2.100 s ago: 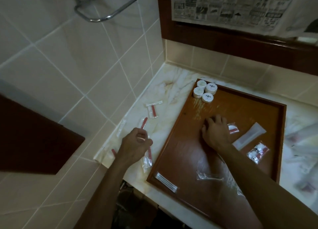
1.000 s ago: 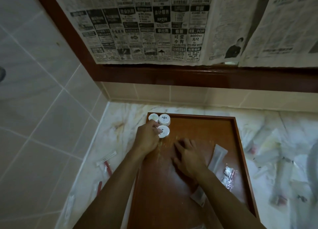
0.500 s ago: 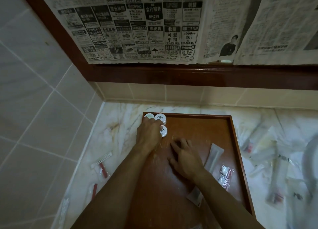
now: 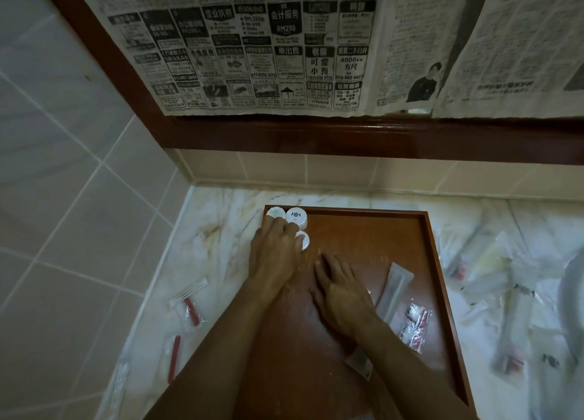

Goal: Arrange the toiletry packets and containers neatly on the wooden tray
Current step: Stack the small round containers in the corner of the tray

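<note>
The wooden tray lies on the marble counter. Small round white containers cluster in its far left corner. My left hand rests over that cluster, fingers curled on a container that is mostly hidden; another white container peeks out beside the fingers. My right hand lies flat on the tray floor, fingers spread, holding nothing. A long white sachet and a clear packet with red print lie on the tray to the right of it.
Loose packets with red parts lie on the counter left of the tray, by the tiled wall. Many more clear packets litter the counter on the right. Newspaper covers the mirror above a dark wooden frame.
My left hand came from the counter's left side to the round containers in the tray corner and has crept slightly further over them. My right hand has stayed flat on the tray.
</note>
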